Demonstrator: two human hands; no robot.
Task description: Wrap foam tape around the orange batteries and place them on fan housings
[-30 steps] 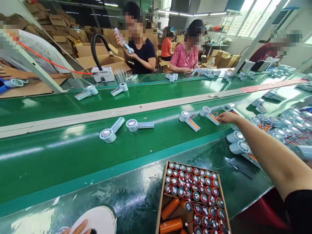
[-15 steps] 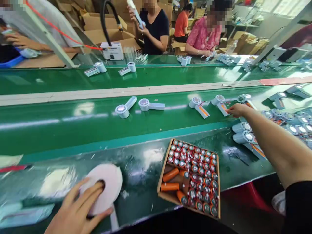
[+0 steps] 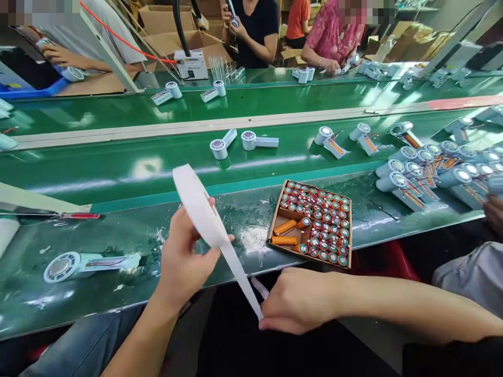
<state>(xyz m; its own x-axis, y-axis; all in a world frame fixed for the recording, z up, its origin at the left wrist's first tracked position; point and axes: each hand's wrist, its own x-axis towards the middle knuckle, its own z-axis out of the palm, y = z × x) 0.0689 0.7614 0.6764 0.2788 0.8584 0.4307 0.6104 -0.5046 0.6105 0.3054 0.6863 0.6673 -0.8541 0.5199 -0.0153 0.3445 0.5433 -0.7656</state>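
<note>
white tape roll (image 3: 195, 201) gripped edge-on in left hand (image 3: 181, 262); right hand (image 3: 298, 301) pinches its drawn-out strip (image 3: 241, 275).

Your right hand (image 3: 302, 301) has left the pale-blue handheld fan units w/ orange batteries out on the green conveyor belt (image 3: 118, 167) & come back in front of you, low, fingers pinched on the free end of the tape strip. Your left hand (image 3: 184, 256), flat on the white flat roll of tape (image 3: 198, 204) on the bench 0.5 s ago, now holds that roll lifted off the bench, tilted on edge, w/ a strip pulled down to the right hand. Your view has dropped: a pale-blue fan unit (image 3: 84, 263) at bench left & a red-handled screwdriver (image 3: 74, 215) now show.
</note>
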